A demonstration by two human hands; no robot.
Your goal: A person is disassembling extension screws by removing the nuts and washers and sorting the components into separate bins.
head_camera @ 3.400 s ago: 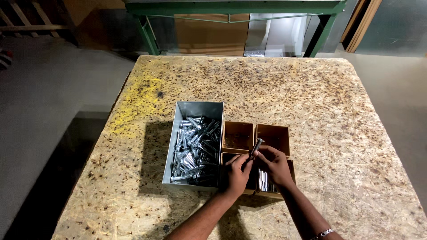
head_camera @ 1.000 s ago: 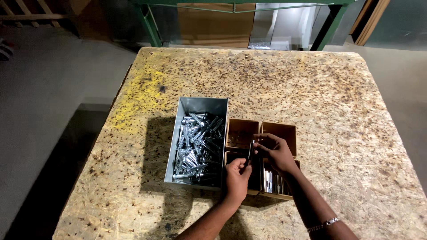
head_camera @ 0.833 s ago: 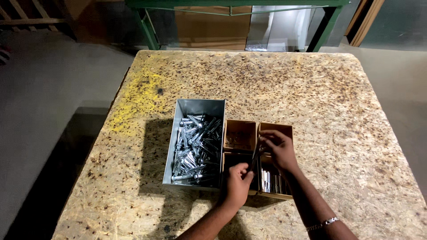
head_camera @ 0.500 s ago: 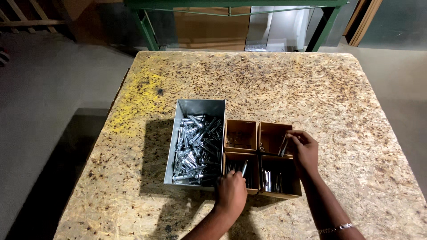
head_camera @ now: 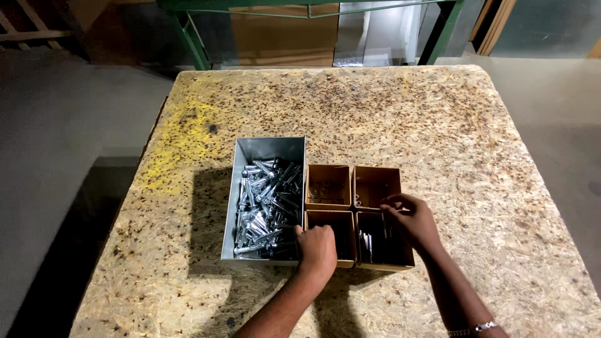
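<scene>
A grey metal bin full of several silver bolts stands on the chipboard table. Right of it sit four small brown cardboard boxes in a square. My left hand rests curled at the seam between the bin and the near-left box, fingers closed; what it holds is hidden. My right hand hovers over the near-right box, fingers pinched on a thin metal piece above the upright metal parts inside it.
The far-left box holds a few small washers; the far-right box shows a small part in its corner. A green metal frame and cardboard sheets stand beyond the table's far edge. Grey floor lies on the left.
My right hand moved from the far-right box back over the near-right box. My left hand shifted slightly left to the bin's near corner.
</scene>
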